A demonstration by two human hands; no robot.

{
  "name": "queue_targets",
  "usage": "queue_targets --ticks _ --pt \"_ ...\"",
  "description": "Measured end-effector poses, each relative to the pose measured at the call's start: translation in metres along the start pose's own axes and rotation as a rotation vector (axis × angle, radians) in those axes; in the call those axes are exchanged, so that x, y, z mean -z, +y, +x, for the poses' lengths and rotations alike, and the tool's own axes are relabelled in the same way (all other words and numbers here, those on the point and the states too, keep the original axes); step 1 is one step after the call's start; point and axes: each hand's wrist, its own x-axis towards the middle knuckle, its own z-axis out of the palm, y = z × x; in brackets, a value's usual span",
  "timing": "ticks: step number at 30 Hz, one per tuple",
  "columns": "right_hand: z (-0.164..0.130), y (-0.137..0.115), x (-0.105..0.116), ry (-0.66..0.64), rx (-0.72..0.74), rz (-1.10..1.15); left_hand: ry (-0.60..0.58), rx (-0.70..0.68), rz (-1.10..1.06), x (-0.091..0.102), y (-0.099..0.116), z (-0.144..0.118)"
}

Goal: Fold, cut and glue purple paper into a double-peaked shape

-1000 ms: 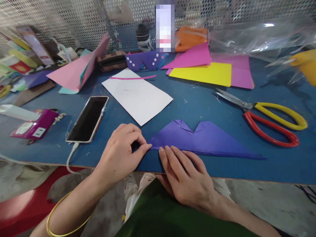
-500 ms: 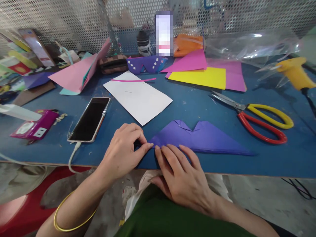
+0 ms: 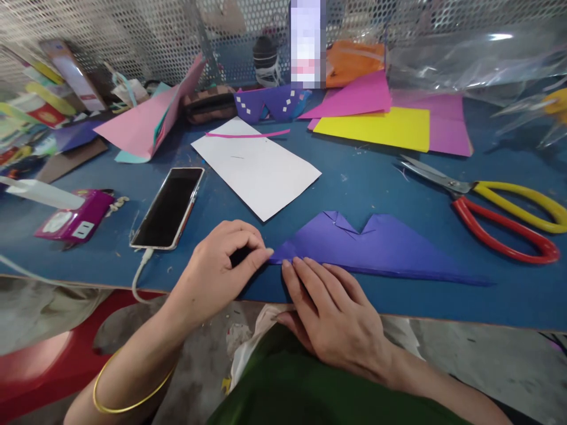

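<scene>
A folded sheet of purple paper (image 3: 354,245) lies flat near the front edge of the blue table, with a notch and small creases along its upper side. My left hand (image 3: 225,265) pinches the paper's left tip between thumb and forefinger. My right hand (image 3: 336,307) rests with its fingers stretched out, fingertips on the lower folded edge close to that tip. Its thumb hangs below the table's edge. Beyond the hands lies a sheet of white paper (image 3: 261,171) with a thin pink strip (image 3: 248,135) across its far part.
Scissors (image 3: 469,189) with red and yellow handles lie at the right. A phone (image 3: 170,206) on a cable and a purple box (image 3: 82,221) are at the left. Behind stand a purple paper mask (image 3: 266,105), yellow paper (image 3: 376,131) and pink paper (image 3: 137,127).
The camera view has shifted a little, so the scissors and other table items sit farther right. Both hands stay at the paper's left end in nearly the same pose.
</scene>
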Motion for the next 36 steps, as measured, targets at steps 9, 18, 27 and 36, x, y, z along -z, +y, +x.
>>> queue_targets --ticks 9,18,27,36 --pt "-0.002 0.003 -0.001 0.005 0.023 -0.022 0.042 -0.023 0.031 -0.007 0.003 0.0" --pt "-0.003 0.002 0.0 -0.004 0.015 0.011 -0.029 0.008 0.017 -0.003 0.004 0.004" --pt "0.004 -0.003 0.004 -0.05 -0.031 0.056 -0.025 -0.006 0.005 -0.003 0.002 0.002" --pt "0.0 -0.003 0.001 -0.047 -0.04 0.032 -0.006 -0.013 0.138 0.004 0.007 0.005"
